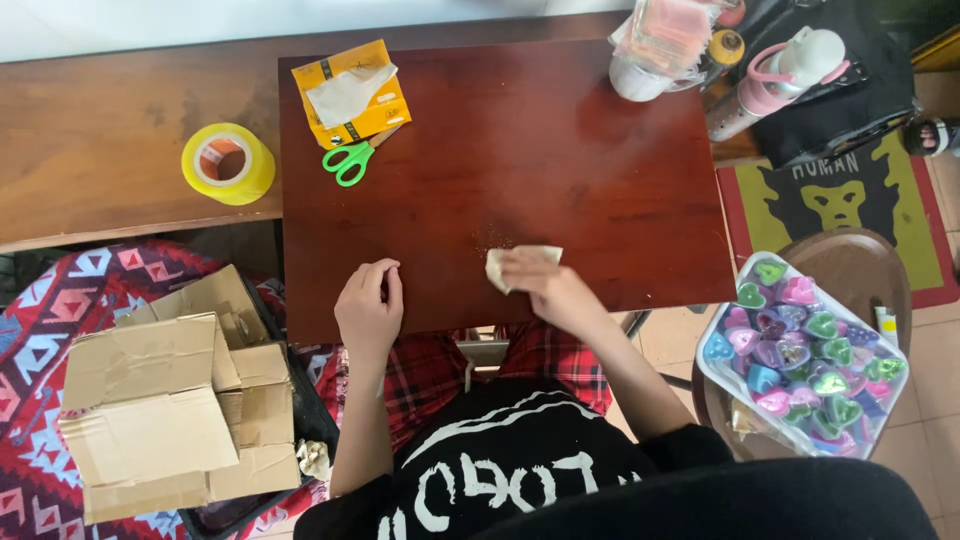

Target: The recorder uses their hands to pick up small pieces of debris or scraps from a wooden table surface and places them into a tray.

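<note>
From the head camera, the right hand (545, 285) lay flat with its fingers pressed on a small beige tissue (520, 262) near the front edge of the dark red table (560, 150), a few crumbs just beside it. The left hand (368, 305) rested loosely curled at the table's front edge, holding nothing. At the far left corner lay a yellow tissue packet (350, 92) with green scissors (352, 160) touching it. A yellow tape roll (228, 163) sat on the bench to the left. Cardboard boxes (165, 405) stood at the lower left, and a tray of coloured hearts (800, 355) at the right.
</note>
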